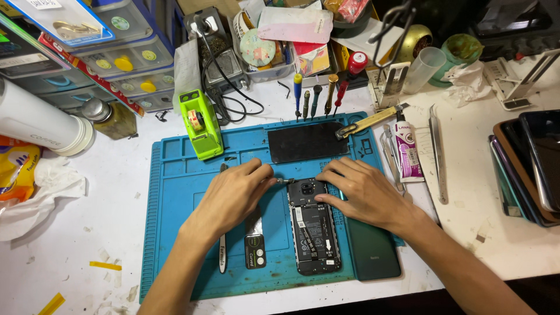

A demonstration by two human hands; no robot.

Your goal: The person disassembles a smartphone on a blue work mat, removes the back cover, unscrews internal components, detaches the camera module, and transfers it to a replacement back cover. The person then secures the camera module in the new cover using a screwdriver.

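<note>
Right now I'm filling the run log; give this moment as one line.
left hand: holds small screwdriver at black opened phone | right hand: steadies phone top | base: blue silicone mat

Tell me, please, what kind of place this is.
Most likely a phone repair bench. An opened phone lies on a blue repair mat, with both hands at its top end. A row of screwdrivers stands behind the mat, and a stack of phones waits at the right.
</note>
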